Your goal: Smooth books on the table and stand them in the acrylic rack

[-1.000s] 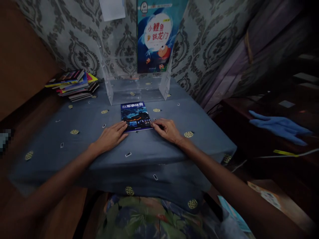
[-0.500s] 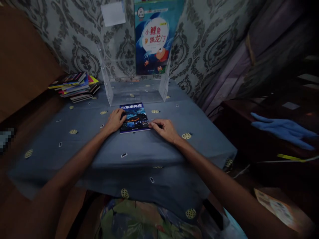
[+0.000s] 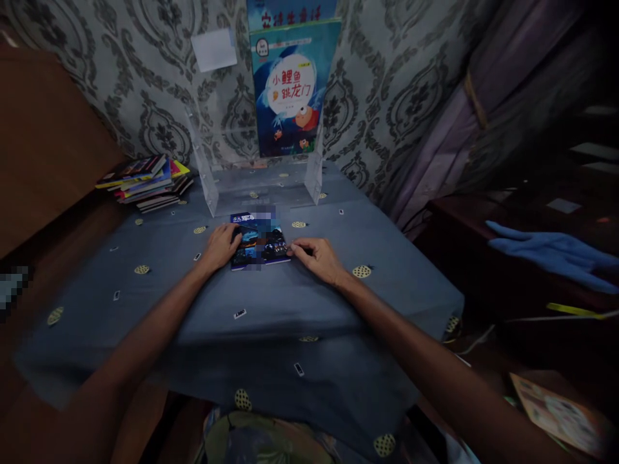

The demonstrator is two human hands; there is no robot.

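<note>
A dark blue magazine (image 3: 256, 250) lies closed on the cloth-covered table, its cover partly blurred by pixels. My left hand (image 3: 222, 247) rests over its left edge, fingers laid out loosely and the thumb touching the cover. At the lower right edge of the magazine, my right hand (image 3: 316, 258) pinches with thumb and index finger. Just behind the magazine stands a clear acrylic rack (image 3: 207, 183), with open space between its two side walls.
A stack of books (image 3: 149, 180) sits at the table's back left. Picture books (image 3: 290, 84) stand upright at the back against patterned wallpaper. To the right, a blue glove (image 3: 551, 251) lies on a dark red surface. Pineapple-print cloth covers the table (image 3: 169, 283).
The view has tilted slightly upward, so the table and hands sit lower in it. Both hands keep nearly the same places at the magazine's edges.
</note>
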